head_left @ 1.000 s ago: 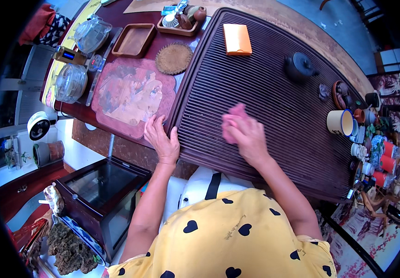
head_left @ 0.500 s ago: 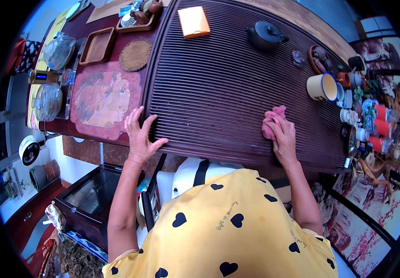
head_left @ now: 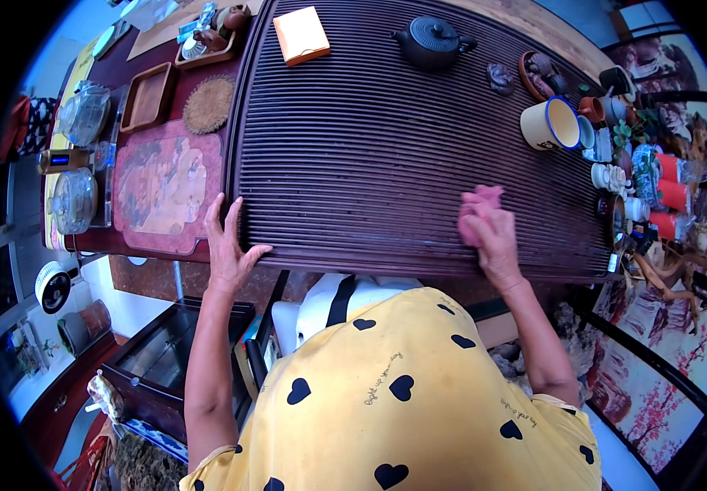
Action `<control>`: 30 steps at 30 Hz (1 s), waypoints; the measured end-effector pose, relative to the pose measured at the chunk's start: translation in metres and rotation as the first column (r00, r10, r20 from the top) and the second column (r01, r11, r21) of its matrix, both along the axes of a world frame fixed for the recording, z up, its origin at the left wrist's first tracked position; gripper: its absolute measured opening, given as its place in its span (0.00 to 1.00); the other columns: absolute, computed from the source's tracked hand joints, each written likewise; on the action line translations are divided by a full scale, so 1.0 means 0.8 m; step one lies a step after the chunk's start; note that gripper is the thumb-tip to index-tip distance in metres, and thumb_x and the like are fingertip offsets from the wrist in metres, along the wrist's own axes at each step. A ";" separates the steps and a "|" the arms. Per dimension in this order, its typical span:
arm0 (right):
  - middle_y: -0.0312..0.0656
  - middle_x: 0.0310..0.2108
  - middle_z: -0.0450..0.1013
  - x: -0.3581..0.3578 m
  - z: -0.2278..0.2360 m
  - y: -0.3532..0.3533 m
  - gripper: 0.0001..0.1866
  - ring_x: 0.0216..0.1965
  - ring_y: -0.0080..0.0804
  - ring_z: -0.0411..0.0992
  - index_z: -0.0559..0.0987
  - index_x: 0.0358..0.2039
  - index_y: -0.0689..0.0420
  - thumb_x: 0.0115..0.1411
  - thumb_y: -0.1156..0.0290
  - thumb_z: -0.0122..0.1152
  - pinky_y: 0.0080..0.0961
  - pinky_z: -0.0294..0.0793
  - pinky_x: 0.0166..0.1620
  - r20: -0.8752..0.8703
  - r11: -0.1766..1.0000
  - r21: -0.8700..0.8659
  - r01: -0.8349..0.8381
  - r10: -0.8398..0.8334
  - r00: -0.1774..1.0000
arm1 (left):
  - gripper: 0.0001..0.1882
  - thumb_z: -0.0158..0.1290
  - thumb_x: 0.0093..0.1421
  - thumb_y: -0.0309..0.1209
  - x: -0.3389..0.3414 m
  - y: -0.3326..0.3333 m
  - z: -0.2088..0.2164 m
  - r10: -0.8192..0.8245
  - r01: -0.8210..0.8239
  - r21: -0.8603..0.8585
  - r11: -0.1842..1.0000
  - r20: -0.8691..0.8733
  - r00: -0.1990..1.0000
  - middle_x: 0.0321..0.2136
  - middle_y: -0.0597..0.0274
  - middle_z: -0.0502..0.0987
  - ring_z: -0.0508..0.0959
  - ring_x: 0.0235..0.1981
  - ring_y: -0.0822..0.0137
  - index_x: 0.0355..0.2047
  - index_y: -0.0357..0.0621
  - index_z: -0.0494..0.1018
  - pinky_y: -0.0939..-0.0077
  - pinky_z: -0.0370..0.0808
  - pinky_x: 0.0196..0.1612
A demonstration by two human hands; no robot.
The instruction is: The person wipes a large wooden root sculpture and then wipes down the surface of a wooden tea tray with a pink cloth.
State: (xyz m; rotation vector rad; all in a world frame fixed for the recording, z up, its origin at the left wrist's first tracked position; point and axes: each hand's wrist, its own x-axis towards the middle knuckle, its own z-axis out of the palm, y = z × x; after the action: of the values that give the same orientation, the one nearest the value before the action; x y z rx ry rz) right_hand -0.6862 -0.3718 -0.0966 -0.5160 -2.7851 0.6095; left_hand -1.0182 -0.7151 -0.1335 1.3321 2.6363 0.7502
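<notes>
My right hand (head_left: 496,244) is closed on a crumpled pink cloth (head_left: 479,204), which it presses on the dark slatted tea tray (head_left: 353,164) near its front right part. At the tray's front left corner rests my left hand (head_left: 233,241), its fingers spread over the raised edge and nothing in it. A black lidded teapot (head_left: 433,42) stands at the far side of the tray. To its left lies an orange and white box (head_left: 302,36). Toward the right are a small dark figurine (head_left: 500,78) and a cream mug (head_left: 543,127) with a blue rim.
Left of the tray are a patterned red mat (head_left: 165,184), a round woven mat (head_left: 208,105), a wooden square dish (head_left: 149,96) and glass kettles (head_left: 75,200). Small cups and red canisters (head_left: 673,196) crowd the right end. A white fan (head_left: 53,286) stands lower left.
The view has shifted, so the things on the table sit further left. My right hand and the cloth have moved slightly over the slats. My left hand stays at the tray's corner.
</notes>
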 end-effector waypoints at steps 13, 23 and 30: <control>0.39 0.52 0.68 -0.205 -0.043 -0.139 0.10 0.52 0.42 0.67 0.74 0.38 0.52 0.56 0.66 0.59 0.40 0.67 0.52 -0.199 0.807 0.066 -0.587 0.588 0.784 | 0.67 0.70 0.32 0.57 -0.002 0.001 -0.005 0.130 -0.131 -0.063 0.989 -0.013 0.991 0.64 0.45 0.54 0.55 0.65 0.42 0.69 0.42 0.50 0.49 0.54 0.67; 0.42 0.51 0.73 0.107 0.014 0.064 0.14 0.55 0.43 0.68 0.77 0.39 0.55 0.51 0.81 0.59 0.40 0.67 0.55 0.018 0.998 -0.047 0.044 -0.044 0.999 | 0.67 0.73 0.30 0.36 0.003 0.000 -0.004 0.167 -0.165 -0.029 0.986 0.066 0.984 0.64 0.44 0.56 0.56 0.65 0.43 0.69 0.39 0.48 0.54 0.52 0.69; 0.43 0.55 0.67 0.154 -0.050 0.134 0.24 0.54 0.53 0.63 0.73 0.53 0.49 0.53 0.77 0.56 0.46 0.62 0.57 -0.145 0.655 0.191 0.731 -0.717 0.681 | 0.66 0.71 0.28 0.32 0.003 0.001 -0.018 0.191 -0.188 -0.038 0.981 0.106 0.976 0.64 0.42 0.55 0.55 0.66 0.43 0.69 0.37 0.47 0.55 0.51 0.70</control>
State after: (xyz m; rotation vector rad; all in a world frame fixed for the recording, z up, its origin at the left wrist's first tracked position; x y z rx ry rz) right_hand -0.5630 -0.2647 -0.1365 -1.4229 -2.2373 0.0943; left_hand -1.0161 -0.7146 -0.1475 1.0112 2.7016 0.7812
